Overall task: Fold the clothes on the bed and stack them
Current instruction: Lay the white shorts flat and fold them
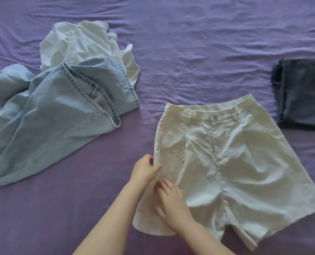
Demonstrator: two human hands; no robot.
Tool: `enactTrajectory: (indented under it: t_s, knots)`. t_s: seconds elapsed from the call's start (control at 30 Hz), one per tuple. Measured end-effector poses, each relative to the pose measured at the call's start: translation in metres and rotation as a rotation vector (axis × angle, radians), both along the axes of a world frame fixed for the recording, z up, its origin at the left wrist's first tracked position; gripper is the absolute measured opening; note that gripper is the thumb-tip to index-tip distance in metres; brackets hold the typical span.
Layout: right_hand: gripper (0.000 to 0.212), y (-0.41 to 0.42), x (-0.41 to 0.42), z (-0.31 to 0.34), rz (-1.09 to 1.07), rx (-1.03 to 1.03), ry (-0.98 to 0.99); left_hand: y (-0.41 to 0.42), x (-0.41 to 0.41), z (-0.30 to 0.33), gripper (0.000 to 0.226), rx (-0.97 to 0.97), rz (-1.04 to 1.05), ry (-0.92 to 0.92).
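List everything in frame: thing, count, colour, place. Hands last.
shorts: 1, cream-white, laid flat front-up at centre-right, waistband away from the person
light-blue denim garment: 1, pale blue, crumpled at left, hems toward the centre
white garment: 1, white, crumpled at upper left, partly under the denim
folded dark garment: 1, dark blue-grey, folded at right edge
bed sheet: 1, purple, wrinkled, under everything
left hand: 1, pinching the left side edge of the shorts
right hand: 1, on the left leg of the shorts, fingers at the same edge; grip blurred
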State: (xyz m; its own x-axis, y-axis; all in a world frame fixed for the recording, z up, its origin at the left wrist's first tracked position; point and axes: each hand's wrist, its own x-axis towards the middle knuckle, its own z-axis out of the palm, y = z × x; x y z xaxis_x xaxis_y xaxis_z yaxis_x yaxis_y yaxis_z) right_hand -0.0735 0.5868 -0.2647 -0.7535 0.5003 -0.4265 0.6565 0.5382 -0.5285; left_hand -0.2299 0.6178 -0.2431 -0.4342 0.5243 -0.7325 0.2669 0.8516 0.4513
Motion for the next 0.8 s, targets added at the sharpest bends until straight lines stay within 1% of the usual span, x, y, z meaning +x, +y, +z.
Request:
enactTrajectory:
  t_s: [0.03,0.07,0.13,0.23,0.3,0.33,0.37,0.43,0.47,0.53,0.57,0.63,0.67,0.73,0.8]
  knots:
    - [0.054,-0.003,0.002,0.003,-0.117,-0.098,0.062,0.005,0.003,0.004,0.015,-0.002,-0.062,-0.032]
    - [0.05,-0.003,0.002,0.009,-0.274,-0.214,0.131,0.01,0.007,0.008,0.012,0.009,-0.104,-0.058]
    - [0.038,0.003,0.002,0.025,-0.574,-0.372,0.17,0.02,0.018,0.019,0.013,0.058,-0.106,-0.139]
    - [0.032,0.013,0.004,0.043,-0.886,-0.472,0.151,0.038,0.036,0.035,0.004,0.105,-0.081,-0.332]
    - [0.014,0.022,0.009,0.047,-1.085,-0.46,0.159,0.051,0.047,0.04,0.017,0.097,-0.129,-0.425]
    - [0.005,0.027,0.014,0.048,-1.155,-0.437,0.142,0.056,0.051,0.04,0.025,0.105,-0.185,-0.411]
    - [0.01,0.033,0.02,0.048,-1.198,-0.405,0.133,0.061,0.054,0.039,0.032,0.133,-0.292,-0.315]
    - [0.026,0.048,0.036,0.049,-1.215,-0.4,0.146,0.072,0.054,0.033,0.048,0.232,-0.611,0.057]
    - [0.03,0.056,0.045,0.051,-1.213,-0.419,0.144,0.079,0.052,0.034,0.056,0.29,-0.762,0.239]
    - [0.032,0.073,0.065,0.053,-1.212,-0.514,0.141,0.099,0.047,0.031,0.068,0.415,-1.056,0.558]
    - [0.03,0.082,0.076,0.053,-1.204,-0.581,0.151,0.111,0.046,0.031,0.064,0.46,-1.165,0.674]
    - [0.022,0.101,0.099,0.054,-1.2,-0.733,0.198,0.137,0.044,0.035,0.04,0.418,-1.345,0.765]
    - [0.019,0.11,0.112,0.053,-1.206,-0.795,0.223,0.15,0.045,0.039,0.028,0.337,-1.394,0.758]
    - [0.015,0.129,0.139,0.051,-1.224,-0.827,0.224,0.175,0.051,0.048,0.023,0.166,-1.427,0.717]
    - [0.016,0.145,0.169,0.048,-1.247,-0.792,0.188,0.198,0.061,0.056,0.025,0.14,-1.441,0.693]
